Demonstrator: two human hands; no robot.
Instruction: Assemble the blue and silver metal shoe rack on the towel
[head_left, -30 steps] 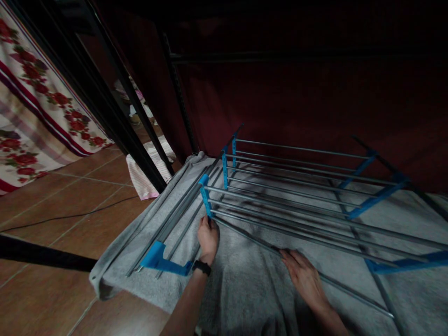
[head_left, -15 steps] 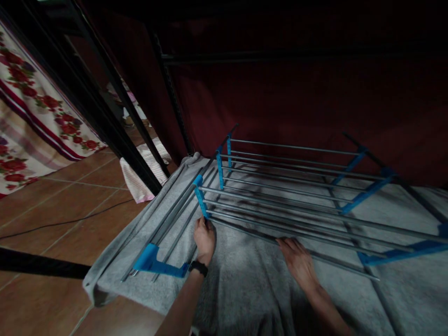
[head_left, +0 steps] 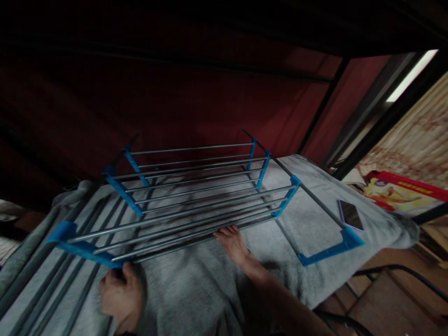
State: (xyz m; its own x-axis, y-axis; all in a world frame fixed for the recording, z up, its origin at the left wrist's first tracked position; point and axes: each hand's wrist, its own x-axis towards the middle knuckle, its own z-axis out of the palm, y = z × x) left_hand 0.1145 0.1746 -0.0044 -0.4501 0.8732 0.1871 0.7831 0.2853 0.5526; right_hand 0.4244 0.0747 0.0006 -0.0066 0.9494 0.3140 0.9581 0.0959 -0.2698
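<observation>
A rack of grey metal tubes with blue plastic brackets lies across the middle of the view. My left hand (head_left: 122, 296) is closed at the lower end of the front-left blue bracket (head_left: 82, 251), where the lowest tube meets it. With fingers curled over its middle, my right hand (head_left: 233, 243) grips the lowest front metal tube (head_left: 191, 242). The palm sides of both hands are hidden. At the right end, a blue bracket (head_left: 285, 200) holds the other ends of the front tubes. A further blue end piece (head_left: 331, 248) rests on the cloth to the right.
Grey cloth (head_left: 196, 289) covers the surface below. Several loose tubes (head_left: 75, 275) lie at the left. A phone (head_left: 351, 214) is near the right edge, with a red and yellow box (head_left: 402, 191) beyond it. A chair (head_left: 392, 303) stands at lower right, and a dark red curtain (head_left: 196, 107) hangs behind.
The view has swung to the right, bringing the phone, the box and the rack's right end into sight. Both hands stay at the front of the rack, on much the same spots.
</observation>
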